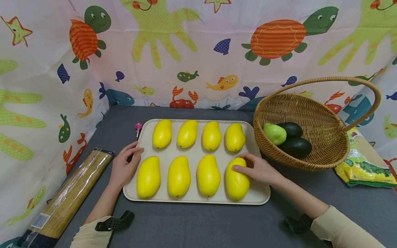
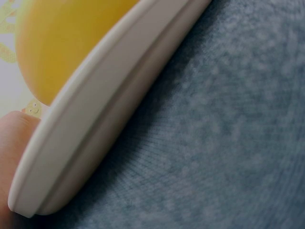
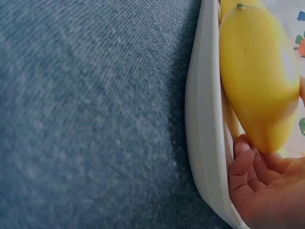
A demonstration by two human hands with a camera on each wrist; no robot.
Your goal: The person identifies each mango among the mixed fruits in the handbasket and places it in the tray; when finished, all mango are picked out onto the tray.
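On the grey tabletop lies a cream tray (image 1: 192, 151) with several yellow mangoes (image 1: 178, 177) in a back row and a front row. My right hand (image 1: 258, 168) holds the front-right mango (image 1: 237, 184), thumb on its upper side and fingers at its far end. In the right wrist view that mango (image 3: 257, 71) lies beside the tray's wall (image 3: 207, 105), the curled fingers (image 3: 243, 164) at its narrow end. My left hand (image 1: 125, 165) grips the tray's left rim with curled fingers and thumb; the left wrist view shows little of it behind the tray edge (image 2: 95, 105).
Right of the tray a wicker basket (image 1: 325, 137) holds a green fruit (image 1: 274, 134) and two dark avocado-like fruits (image 1: 296, 148). A yellow-green bag (image 1: 366, 162) lies beyond it. A pack of long sticks (image 1: 74, 189) lies at left, and a pink lollipop (image 1: 138, 127) behind the left hand.
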